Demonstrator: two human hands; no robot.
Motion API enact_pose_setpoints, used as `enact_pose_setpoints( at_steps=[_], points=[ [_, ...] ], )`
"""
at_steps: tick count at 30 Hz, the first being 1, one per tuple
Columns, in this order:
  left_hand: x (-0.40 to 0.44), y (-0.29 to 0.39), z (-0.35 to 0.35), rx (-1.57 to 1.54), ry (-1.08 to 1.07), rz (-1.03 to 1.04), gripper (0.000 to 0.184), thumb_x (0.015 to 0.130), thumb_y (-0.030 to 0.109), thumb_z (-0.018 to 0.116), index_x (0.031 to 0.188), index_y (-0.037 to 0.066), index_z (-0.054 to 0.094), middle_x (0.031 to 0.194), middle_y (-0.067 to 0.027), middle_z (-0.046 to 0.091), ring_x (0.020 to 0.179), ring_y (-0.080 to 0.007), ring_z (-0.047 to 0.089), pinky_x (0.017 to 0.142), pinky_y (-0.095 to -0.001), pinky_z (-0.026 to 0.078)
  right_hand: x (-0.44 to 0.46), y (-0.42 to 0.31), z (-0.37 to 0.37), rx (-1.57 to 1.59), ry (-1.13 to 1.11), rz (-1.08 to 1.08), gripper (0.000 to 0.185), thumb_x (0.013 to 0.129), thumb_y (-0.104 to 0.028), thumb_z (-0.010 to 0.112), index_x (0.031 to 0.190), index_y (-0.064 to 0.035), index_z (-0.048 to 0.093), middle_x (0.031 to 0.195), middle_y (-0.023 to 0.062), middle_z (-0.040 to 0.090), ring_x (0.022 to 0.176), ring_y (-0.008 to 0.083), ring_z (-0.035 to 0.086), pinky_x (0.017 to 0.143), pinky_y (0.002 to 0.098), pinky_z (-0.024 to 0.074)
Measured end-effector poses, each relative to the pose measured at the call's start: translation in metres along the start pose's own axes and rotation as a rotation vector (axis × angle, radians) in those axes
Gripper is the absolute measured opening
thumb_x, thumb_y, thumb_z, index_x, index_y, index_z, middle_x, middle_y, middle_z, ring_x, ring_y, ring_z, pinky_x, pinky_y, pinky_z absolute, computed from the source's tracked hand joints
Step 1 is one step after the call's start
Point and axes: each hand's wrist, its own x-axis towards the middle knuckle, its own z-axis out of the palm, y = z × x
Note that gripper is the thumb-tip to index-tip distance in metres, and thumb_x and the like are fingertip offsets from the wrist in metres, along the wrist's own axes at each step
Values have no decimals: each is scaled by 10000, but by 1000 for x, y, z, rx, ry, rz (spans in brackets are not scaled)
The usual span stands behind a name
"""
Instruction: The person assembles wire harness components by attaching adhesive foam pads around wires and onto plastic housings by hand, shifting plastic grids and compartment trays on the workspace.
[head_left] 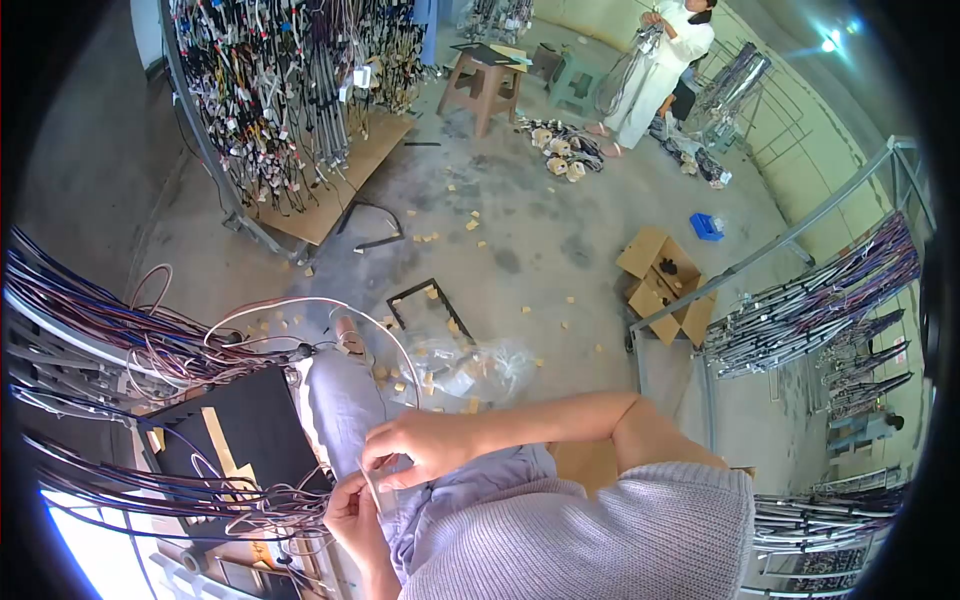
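Near the lower middle, my right hand reaches in from the right with its fingers bent together. Just below and left of it is my left hand, its fingers closed too. Between the two hands is a thin, pale strip, pinched at the fingertips. A pale cable curves from the bundle on the left down to my hands. To the left of my hands, a black board bears tan pieces and loose wire ends.
Cable bundles hang at the left, more at the right. An open cardboard box, a blue bin, clear plastic and scraps lie on the floor. A brown stool and a standing person are farther off.
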Motion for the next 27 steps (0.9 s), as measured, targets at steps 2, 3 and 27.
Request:
enact_pose_setpoints(
  at_steps=[2, 3, 27],
  points=[
    [0, -7, -1, 34, 28, 31, 88, 867, -39, 656, 954, -32, 663, 895, -47, 665, 781, -95, 613, 672, -213, 488, 4, -19, 2, -236, 149, -101, 361, 740, -207, 778, 975, 19, 625, 1009, 148, 623, 886, 309, 648, 804, 385, 523],
    [-1, -9, -1, 105, 16, 90, 90, 865, -40, 656, 955, -30, 662, 892, -55, 666, 778, -99, 616, 668, -218, 492, 5, -25, 3, -352, 226, -152, 380, 724, -208, 789, 982, 20, 627, 1044, 150, 617, 906, 312, 646, 812, 391, 521],
    [-10, 35, -3, -102, 112, 88, 169, 927, 10, 616, 1081, -56, 643, 930, -81, 673, 834, -113, 655, 762, -231, 532, 28, -16, 3, 136, 44, 274, 69, 884, -43, 661, 887, 23, 644, 780, 11, 599, 740, 57, 575, 652, 224, 486]
  ],
)
